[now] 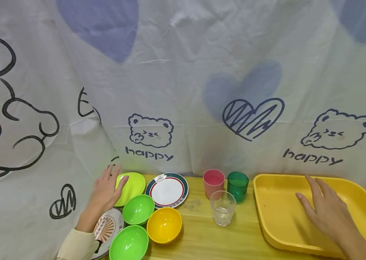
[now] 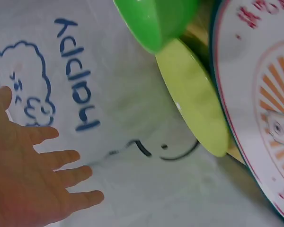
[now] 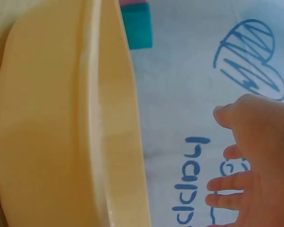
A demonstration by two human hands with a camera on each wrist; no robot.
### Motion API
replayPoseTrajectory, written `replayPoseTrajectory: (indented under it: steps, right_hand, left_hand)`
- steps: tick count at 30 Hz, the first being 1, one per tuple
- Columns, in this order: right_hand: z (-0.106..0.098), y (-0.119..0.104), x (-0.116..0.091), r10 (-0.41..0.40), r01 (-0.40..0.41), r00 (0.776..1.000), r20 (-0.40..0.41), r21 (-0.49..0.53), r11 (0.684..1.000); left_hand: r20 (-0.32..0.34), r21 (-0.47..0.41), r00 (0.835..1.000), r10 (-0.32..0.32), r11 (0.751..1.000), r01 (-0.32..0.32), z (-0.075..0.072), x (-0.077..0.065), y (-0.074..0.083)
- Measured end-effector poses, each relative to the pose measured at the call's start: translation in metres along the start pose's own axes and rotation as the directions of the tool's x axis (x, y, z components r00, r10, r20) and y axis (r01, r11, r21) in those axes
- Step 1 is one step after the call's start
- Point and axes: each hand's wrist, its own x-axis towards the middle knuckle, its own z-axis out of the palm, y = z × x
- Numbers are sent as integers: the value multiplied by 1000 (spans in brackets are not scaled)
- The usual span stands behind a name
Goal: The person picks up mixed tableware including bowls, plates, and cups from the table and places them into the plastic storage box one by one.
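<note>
My left hand (image 1: 106, 191) hovers with spread fingers over the plates at the left, holding nothing. Below and beside it are a lime-green plate (image 1: 134, 186) and a plate with an orange sunburst pattern (image 1: 106, 229). Two green bowls (image 1: 138, 209) and a yellow bowl (image 1: 164, 225) stand just to its right. Over the yellow tray (image 1: 280, 216) at the right, my right hand (image 1: 327, 209) is held up, fingers extended and nothing in them. The right wrist view shows that hand (image 3: 260, 161) apart from the tray's wall (image 3: 118, 118).
A white plate with a dark green rim (image 1: 167, 190) lies at the back. Between the bowls and the tray stand a pink cup (image 1: 213, 184), a green cup (image 1: 238, 186) and a clear glass (image 1: 223, 208). A printed cloth (image 1: 183, 90) hangs behind the wooden table (image 1: 199, 238).
</note>
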Motion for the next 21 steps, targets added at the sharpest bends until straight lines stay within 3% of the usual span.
replayPoseTrajectory:
  steps: [7, 15, 21]
  right_hand:
    - [-4, -28, -7, 58, -53, 998, -36, 137, 989]
    - [11, -49, -16, 17, 10, 993, -120, 217, 976]
    - [24, -63, -17, 56, -32, 994, -89, 252, 967]
  left_hand:
    - [-19, -33, 998, -52, 998, 51, -7, -26, -27]
    - [42, -19, 989, -144, 989, 145, -1, -52, -53]
    - [69, 34, 979, -192, 981, 190, 5, -67, -70]
